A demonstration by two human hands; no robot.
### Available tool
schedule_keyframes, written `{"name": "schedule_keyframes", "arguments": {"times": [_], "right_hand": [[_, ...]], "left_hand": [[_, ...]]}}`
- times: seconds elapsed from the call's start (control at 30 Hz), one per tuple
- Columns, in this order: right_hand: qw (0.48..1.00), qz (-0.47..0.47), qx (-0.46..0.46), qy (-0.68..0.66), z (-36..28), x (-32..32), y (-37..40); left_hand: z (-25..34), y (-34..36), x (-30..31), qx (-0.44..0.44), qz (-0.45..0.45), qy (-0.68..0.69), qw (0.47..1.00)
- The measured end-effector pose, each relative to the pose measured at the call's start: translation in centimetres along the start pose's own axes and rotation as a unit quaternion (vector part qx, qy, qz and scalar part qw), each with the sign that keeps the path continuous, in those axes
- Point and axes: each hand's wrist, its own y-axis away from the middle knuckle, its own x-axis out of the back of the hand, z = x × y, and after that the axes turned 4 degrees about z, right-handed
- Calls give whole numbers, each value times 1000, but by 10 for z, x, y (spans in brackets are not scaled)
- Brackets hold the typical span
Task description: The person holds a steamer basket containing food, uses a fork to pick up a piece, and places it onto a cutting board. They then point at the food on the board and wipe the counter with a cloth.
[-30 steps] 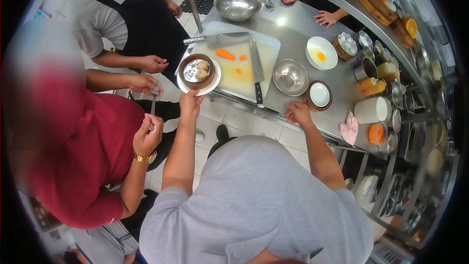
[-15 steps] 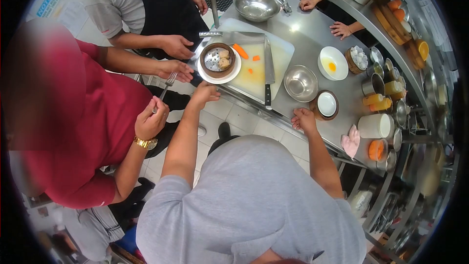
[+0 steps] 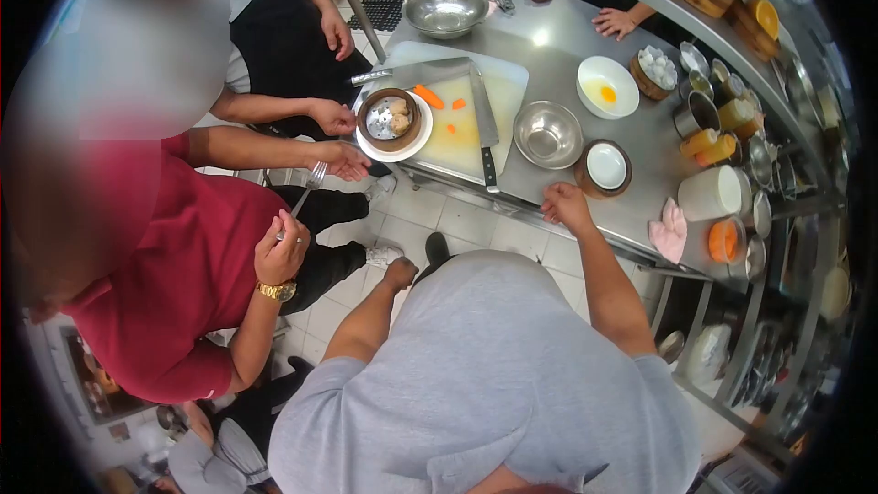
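My left hand (image 3: 401, 273) hangs low over the floor tiles, away from the counter, with its fingers curled; what it holds, if anything, is too small to make out. At the counter's front edge rests my right hand (image 3: 565, 207), fingers bent, just left of a brown round container (image 3: 593, 185) with a white dish (image 3: 607, 166) in it. Above it stands a steel bowl (image 3: 548, 134). Two pale dumplings (image 3: 400, 117) sit in a round steamer (image 3: 364, 116) on a white plate (image 3: 422, 142), which overlaps the cutting board (image 3: 512, 82).
Left of me, a person in a red shirt (image 3: 201, 265) holds a fork (image 3: 311, 185). Another person wears a black apron (image 3: 283, 46). On the board lie a knife (image 3: 485, 119), a cleaver (image 3: 430, 68) and carrot pieces (image 3: 428, 97). A white bowl (image 3: 607, 78) holds an egg.
My left hand has moved down and away from the plate, from outstretched to curled. My right hand stays at the counter edge. The camera view has shifted slightly.
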Motion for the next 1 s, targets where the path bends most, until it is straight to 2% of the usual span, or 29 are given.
{"name": "schedule_keyframes", "arguments": {"times": [0.03, 0.1, 0.13, 0.17, 0.2, 0.23, 0.27, 0.3, 0.37, 0.4, 0.47, 0.5, 0.53, 0.57, 0.6, 0.63, 0.67, 0.77, 0.8, 0.83, 0.9, 0.93, 1.0], "right_hand": [[1000, -7, 10, 7, 3, 1, -2], [1000, -13, 20, 10, 7, 2, -3], [999, -19, 23, 13, 7, 3, -2], [999, -27, 26, 16, 6, 3, -1], [999, -30, 27, 12, 7, 6, 0], [996, -72, 32, 31, 7, 10, 1], [991, -117, 37, 51, 6, 12, 3], [990, -123, 39, 49, 5, 13, 8], [927, -334, -113, 131, 15, 14, 23], [924, -342, -112, 128, 30, 11, 30], [888, -348, -126, 273, 98, 4, 35], [924, -282, -69, 251, 155, 4, 33], [981, -145, 40, 123, 240, 7, 25], [997, 77, -11, 1, 285, 0, 43], [975, 191, -111, 35, 307, 9, 61], [969, 163, -161, 91, 344, 33, 70], [967, 177, -178, 31, 363, 53, 92], [968, 191, -160, 23, 387, 114, 156], [966, 189, -153, 90, 396, 134, 175], [967, 172, -138, 129, 438, 158, 182], [952, 129, -225, 160, 449, 190, 204], [952, 140, -219, 160, 449, 189, 216], [931, 284, -231, -7, 425, 170, 249]], "left_hand": [[-4, 0, 3, 2, 0, -8, 1000], [-24, -17, 0, -130, 46, -128, 982], [-24, -20, 0, -51, 24, -93, 994], [-22, -21, -3, -50, 26, -97, 994], [-24, -25, -7, -53, 20, -83, 995], [-27, -29, -12, -55, 15, -67, 996], [-43, -40, -24, -136, 21, -56, 989], [-33, -29, -29, -131, 27, -57, 989], [14, 8, -50, -103, 49, -68, 991], [30, 24, -59, -127, 54, -111, 984], [54, 41, -68, -151, 42, -197, 968], [61, 47, -67, -151, 23, -238, 959], [67, 56, -66, -142, 20, -248, 958], [67, 61, -62, -135, 15, -254, 958], [66, 64, -61, -117, 12, -226, 967], [65, 67, -60, -102, 10, -198, 975], [58, 65, -61, -104, 16, -186, 977], [40, 55, -65, -116, 1, -192, 974], [38, 50, -67, -116, -28, -231, 966], [41, 50, -70, -127, -32, -232, 964], [50, 45, -73, -173, -66, -275, 943], [56, 43, -75, -196, -79, -295, 932], [61, 40, -79, -237, -105, -329, 908]]}}
